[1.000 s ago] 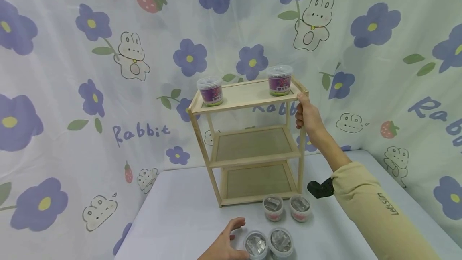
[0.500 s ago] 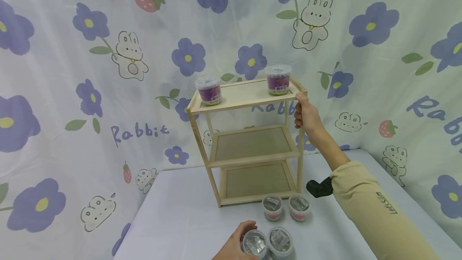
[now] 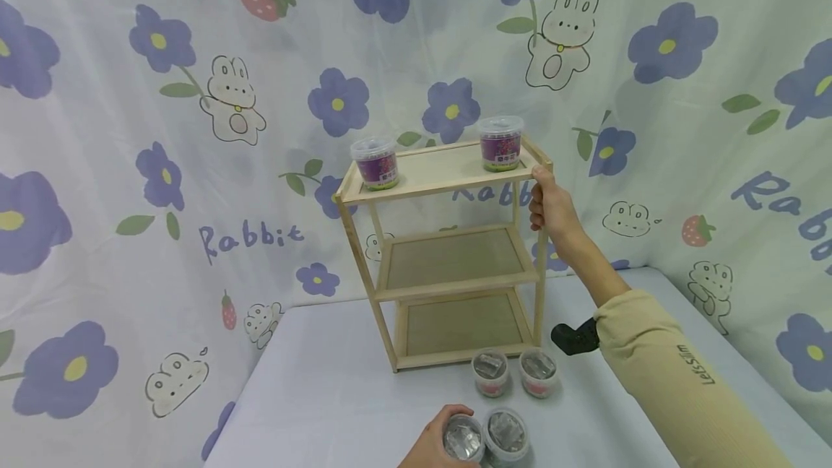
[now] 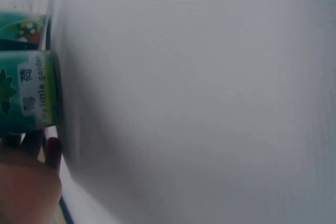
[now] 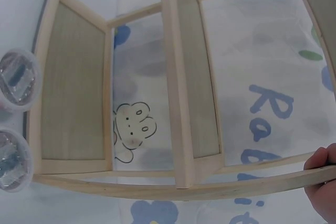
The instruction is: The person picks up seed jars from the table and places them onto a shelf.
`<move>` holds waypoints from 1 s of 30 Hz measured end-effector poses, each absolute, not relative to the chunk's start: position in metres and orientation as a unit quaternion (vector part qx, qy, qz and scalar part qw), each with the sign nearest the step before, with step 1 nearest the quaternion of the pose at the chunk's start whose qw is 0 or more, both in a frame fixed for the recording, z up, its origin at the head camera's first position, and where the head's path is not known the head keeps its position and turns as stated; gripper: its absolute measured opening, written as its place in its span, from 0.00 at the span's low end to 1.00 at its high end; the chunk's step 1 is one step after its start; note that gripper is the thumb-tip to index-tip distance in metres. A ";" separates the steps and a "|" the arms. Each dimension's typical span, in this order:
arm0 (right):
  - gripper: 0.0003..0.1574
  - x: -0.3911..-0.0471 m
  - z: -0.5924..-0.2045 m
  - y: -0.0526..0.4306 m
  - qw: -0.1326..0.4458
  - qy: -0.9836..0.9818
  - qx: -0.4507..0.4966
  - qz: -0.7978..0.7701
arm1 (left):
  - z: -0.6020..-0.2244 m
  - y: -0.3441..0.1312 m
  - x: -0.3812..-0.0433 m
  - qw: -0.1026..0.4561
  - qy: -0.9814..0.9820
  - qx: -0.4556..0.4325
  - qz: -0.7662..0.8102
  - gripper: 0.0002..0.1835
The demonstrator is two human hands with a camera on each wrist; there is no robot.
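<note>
My left hand (image 3: pixel 434 445) curls its fingers and thumb round a small clear-topped tub (image 3: pixel 464 439) at the front of the table. In the left wrist view this tub (image 4: pixel 29 92) shows a green "My little garden" label, with my left hand (image 4: pixel 26 184) at its side. Right beside it stands a second tub (image 3: pixel 506 435), also green-labelled. My right hand (image 3: pixel 554 206) grips the front right post of a three-tier wooden shelf (image 3: pixel 458 258) near its top corner. The right wrist view shows the right hand (image 5: pixel 323 182) at the end of that post (image 5: pixel 247 184).
Two purple-labelled tubs, one left (image 3: pixel 377 165) and one right (image 3: pixel 501 144), stand on the top tier. Two pink-bottomed tubs, one left (image 3: pixel 490 374) and one right (image 3: pixel 538 373), sit before the shelf. A black object (image 3: pixel 575 338) lies right of it. Patterned curtain (image 3: pixel 273 128) hangs behind.
My left hand has moved right to the front left tub and closed its fingers round it. The right hand keeps its grip on the shelf post.
</note>
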State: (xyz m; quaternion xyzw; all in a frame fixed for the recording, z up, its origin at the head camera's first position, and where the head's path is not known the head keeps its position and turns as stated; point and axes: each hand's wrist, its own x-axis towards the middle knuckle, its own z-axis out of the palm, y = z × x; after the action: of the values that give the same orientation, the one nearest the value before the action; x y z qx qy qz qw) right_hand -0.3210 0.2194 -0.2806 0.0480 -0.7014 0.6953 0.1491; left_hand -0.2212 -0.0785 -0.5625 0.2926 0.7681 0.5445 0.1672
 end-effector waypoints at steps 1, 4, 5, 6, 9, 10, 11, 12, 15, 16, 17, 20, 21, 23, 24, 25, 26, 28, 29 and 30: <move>0.32 -0.321 -0.280 0.219 0.149 -0.701 0.047 0.696 | -0.562 -0.078 -0.221 0.167 0.767 0.292 0.546 0.36; 0.32 -0.321 -0.281 0.219 0.149 -0.698 0.046 0.699 | -0.562 -0.079 -0.221 0.170 0.766 0.287 0.550 0.34; 0.32 -0.321 -0.281 0.219 0.148 -0.699 0.045 0.699 | -0.561 -0.079 -0.221 0.170 0.767 0.285 0.549 0.34; 0.32 -0.321 -0.281 0.219 0.148 -0.699 0.045 0.698 | -0.561 -0.079 -0.221 0.170 0.768 0.283 0.549 0.34; 0.32 -0.321 -0.281 0.219 0.149 -0.700 0.045 0.697 | -0.559 -0.080 -0.221 0.168 0.771 0.279 0.547 0.34; 0.32 -0.321 -0.281 0.219 0.149 -0.701 0.046 0.696 | -0.558 -0.081 -0.221 0.168 0.771 0.276 0.549 0.33; 0.32 -0.321 -0.281 0.219 0.149 -0.701 0.046 0.696 | -0.556 -0.081 -0.221 0.167 0.771 0.274 0.550 0.33; 0.32 -0.321 -0.281 0.219 0.150 -0.702 0.046 0.695 | -0.555 -0.081 -0.221 0.168 0.771 0.271 0.552 0.33; 0.32 -0.321 -0.281 0.219 0.151 -0.705 0.048 0.692 | -0.549 -0.081 -0.222 0.175 0.769 0.261 0.557 0.33; 0.32 -0.321 -0.281 0.219 0.151 -0.705 0.049 0.692 | -0.547 -0.081 -0.222 0.178 0.768 0.258 0.559 0.33; 0.32 -0.320 -0.281 0.219 0.151 -0.705 0.049 0.691 | -0.545 -0.081 -0.222 0.181 0.767 0.255 0.560 0.33; 0.32 -0.320 -0.281 0.220 0.149 -0.705 0.049 0.692 | -0.541 -0.082 -0.221 0.188 0.762 0.251 0.567 0.34; 0.32 -0.320 -0.281 0.220 0.148 -0.705 0.049 0.692 | -0.540 -0.082 -0.221 0.189 0.760 0.251 0.569 0.34; 0.32 -0.320 -0.281 0.220 0.147 -0.705 0.049 0.692 | -0.538 -0.083 -0.220 0.185 0.759 0.253 0.571 0.34; 0.32 -0.320 -0.281 0.220 0.146 -0.706 0.049 0.692 | -0.538 -0.084 -0.221 0.180 0.760 0.256 0.570 0.34; 0.32 -0.320 -0.281 0.220 0.146 -0.706 0.049 0.692 | -0.537 -0.084 -0.221 0.176 0.761 0.259 0.568 0.34; 0.32 -0.319 -0.281 0.220 0.145 -0.706 0.049 0.692 | -0.536 -0.084 -0.221 0.173 0.763 0.260 0.566 0.34; 0.32 -0.320 -0.281 0.220 0.145 -0.704 0.049 0.693 | -0.534 -0.085 -0.222 0.164 0.767 0.264 0.562 0.35; 0.32 -0.320 -0.281 0.219 0.144 -0.703 0.049 0.694 | -0.532 -0.085 -0.223 0.159 0.767 0.267 0.561 0.35; 0.32 -0.320 -0.281 0.219 0.144 -0.703 0.049 0.695 | -0.530 -0.085 -0.224 0.155 0.769 0.266 0.561 0.35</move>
State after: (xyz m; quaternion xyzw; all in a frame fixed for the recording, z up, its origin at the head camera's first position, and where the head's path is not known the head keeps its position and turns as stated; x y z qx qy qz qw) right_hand -0.3196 0.2194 -0.2808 0.0490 -0.7030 0.6948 0.1436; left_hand -0.2240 -0.0849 -0.5299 0.2655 0.7689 0.5607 0.1545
